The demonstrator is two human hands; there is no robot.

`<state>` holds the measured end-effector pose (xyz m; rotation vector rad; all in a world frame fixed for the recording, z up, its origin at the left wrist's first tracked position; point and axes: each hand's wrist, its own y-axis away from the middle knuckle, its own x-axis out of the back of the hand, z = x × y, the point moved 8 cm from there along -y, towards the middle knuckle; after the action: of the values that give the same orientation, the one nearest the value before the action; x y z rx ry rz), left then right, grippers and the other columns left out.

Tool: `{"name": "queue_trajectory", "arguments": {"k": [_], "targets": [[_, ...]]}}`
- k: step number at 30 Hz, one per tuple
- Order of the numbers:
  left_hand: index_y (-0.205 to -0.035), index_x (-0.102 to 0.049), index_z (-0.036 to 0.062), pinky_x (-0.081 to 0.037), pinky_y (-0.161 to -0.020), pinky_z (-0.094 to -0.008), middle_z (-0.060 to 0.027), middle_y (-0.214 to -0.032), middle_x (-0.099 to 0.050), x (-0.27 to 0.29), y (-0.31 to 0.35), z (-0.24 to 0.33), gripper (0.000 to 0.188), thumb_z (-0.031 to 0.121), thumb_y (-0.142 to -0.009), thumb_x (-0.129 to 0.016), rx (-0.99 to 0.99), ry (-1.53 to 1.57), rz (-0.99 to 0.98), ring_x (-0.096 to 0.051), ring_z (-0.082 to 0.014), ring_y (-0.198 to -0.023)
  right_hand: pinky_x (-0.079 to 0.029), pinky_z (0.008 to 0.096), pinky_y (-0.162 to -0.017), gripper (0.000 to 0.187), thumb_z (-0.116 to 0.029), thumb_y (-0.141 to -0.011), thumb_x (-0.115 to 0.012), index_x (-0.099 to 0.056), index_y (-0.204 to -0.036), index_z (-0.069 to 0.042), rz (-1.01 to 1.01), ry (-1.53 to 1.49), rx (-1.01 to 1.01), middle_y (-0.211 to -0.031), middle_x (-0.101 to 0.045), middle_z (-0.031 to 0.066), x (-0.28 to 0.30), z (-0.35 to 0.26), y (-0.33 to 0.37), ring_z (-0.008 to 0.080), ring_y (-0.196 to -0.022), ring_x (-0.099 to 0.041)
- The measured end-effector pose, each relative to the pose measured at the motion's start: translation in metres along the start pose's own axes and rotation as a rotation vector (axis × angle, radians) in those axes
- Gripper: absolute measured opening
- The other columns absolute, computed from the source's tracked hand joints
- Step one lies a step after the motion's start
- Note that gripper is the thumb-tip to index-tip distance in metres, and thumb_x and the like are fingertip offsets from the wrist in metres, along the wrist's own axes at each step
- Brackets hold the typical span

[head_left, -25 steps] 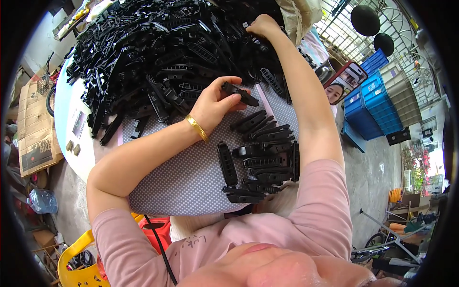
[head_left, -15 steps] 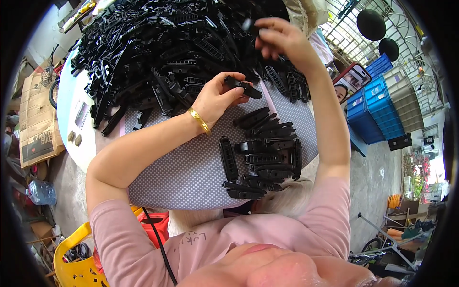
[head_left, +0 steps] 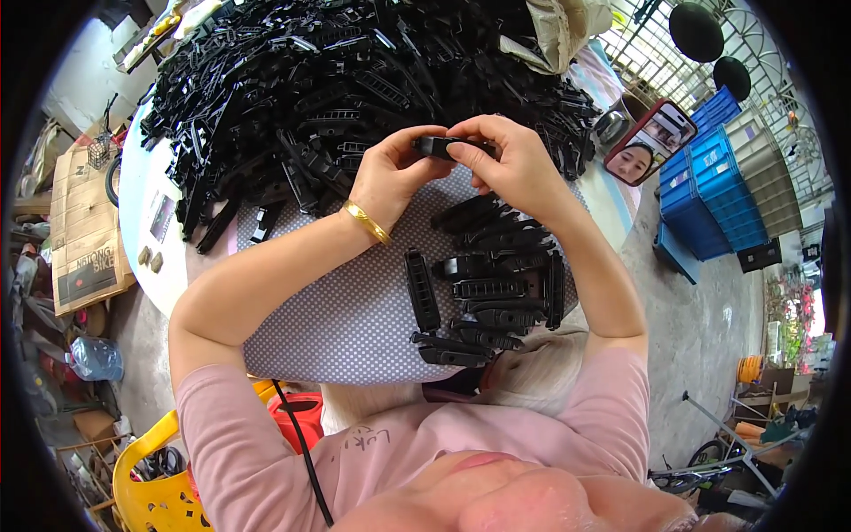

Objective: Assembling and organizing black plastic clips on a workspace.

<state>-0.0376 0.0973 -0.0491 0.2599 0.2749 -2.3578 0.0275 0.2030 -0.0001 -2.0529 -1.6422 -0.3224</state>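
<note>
In front of the large heap, my left hand [head_left: 394,168], with a gold bangle on its wrist, grips one end of a long black plastic part [head_left: 433,146]. My right hand [head_left: 512,164] closes over the other end, thumb on top and fingers curled behind. Whether a second piece sits under the right fingers is hidden. Below the hands, a group of similar black slotted parts [head_left: 489,290] lies on the grey patterned cloth [head_left: 332,319]. Several of them are stacked side by side, with one upright piece [head_left: 422,291] at the group's left.
A big heap of black plastic parts [head_left: 292,106] covers the far side of the table. At the heap's right stands a phone [head_left: 651,142] showing a video picture. Two small stones [head_left: 151,259] rest at the left edge. Blue crates [head_left: 714,199] stand beyond the right side.
My right hand has come down from the right side of the heap to meet my left hand, and now grips the black plastic part with it. The left hand has barely moved.
</note>
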Motion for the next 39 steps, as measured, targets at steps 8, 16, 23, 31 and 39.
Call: {"name": "queue_trajectory", "arguments": {"k": [8, 16, 23, 31, 39], "targets": [[-0.116, -0.054, -0.0016, -0.051, -0.078, -0.0233, -0.0084, -0.094, -0.063, 0.006, -0.002, -0.002, 0.039, 0.007, -0.079, -0.065, 0.036, -0.083, 0.001, -0.062, -0.0134, -0.087, -0.046, 0.0257, -0.056, 0.019, -0.01, -0.079, -0.063, -0.063, -0.095, -0.001, 0.198, 0.451, 0.416, -0.082, -0.057, 0.0099, 0.003, -0.023, 0.007, 0.018, -0.065, -0.058], [-0.114, -0.057, -0.0003, -0.052, -0.072, -0.0229, -0.0085, -0.089, -0.065, 0.0, 0.002, 0.012, 0.038, 0.009, -0.078, -0.068, 0.001, -0.058, -0.03, -0.062, -0.0109, -0.077, -0.046, 0.029, -0.068, 0.038, -0.027, -0.072, -0.071, -0.063, -0.101, -0.005, 0.166, 0.508, 0.395, -0.097, -0.058, 0.0078, 0.019, -0.025, 0.009, 0.0184, -0.083, -0.057], [-0.109, -0.06, 0.0011, -0.052, -0.069, -0.0219, -0.0059, -0.084, -0.066, 0.002, 0.0, 0.022, 0.035, 0.007, -0.076, -0.07, -0.054, -0.222, -0.06, -0.061, -0.0094, -0.073, -0.043, 0.0242, -0.059, 0.045, -0.027, -0.067, -0.076, -0.062, -0.102, -0.002, -0.072, 0.287, 0.162, -0.081, -0.063, 0.0073, 0.011, -0.015, 0.006, 0.0134, -0.066, -0.056], [-0.11, -0.059, 0.0003, -0.051, -0.07, -0.0215, -0.0064, -0.088, -0.065, -0.004, -0.002, 0.035, 0.037, 0.005, -0.075, -0.07, -0.114, -0.32, -0.105, -0.06, -0.0093, -0.076, -0.042, 0.0235, -0.055, 0.033, -0.018, -0.072, -0.073, -0.064, -0.098, 0.0, 0.066, 0.383, 0.252, -0.074, -0.064, 0.0069, 0.017, -0.024, 0.01, 0.0115, -0.061, -0.056], [-0.113, -0.057, 0.001, -0.049, -0.078, -0.0232, -0.0077, -0.103, -0.06, -0.021, 0.006, 0.002, 0.039, 0.006, -0.075, -0.068, -0.014, -0.584, -0.217, -0.059, -0.0112, -0.087, -0.049, 0.0256, -0.075, 0.025, -0.02, -0.082, -0.063, -0.064, -0.097, 0.0, 0.009, 0.1, 0.141, -0.089, -0.067, 0.009, 0.051, 0.004, -0.038, 0.0147, -0.081, -0.063]]}}
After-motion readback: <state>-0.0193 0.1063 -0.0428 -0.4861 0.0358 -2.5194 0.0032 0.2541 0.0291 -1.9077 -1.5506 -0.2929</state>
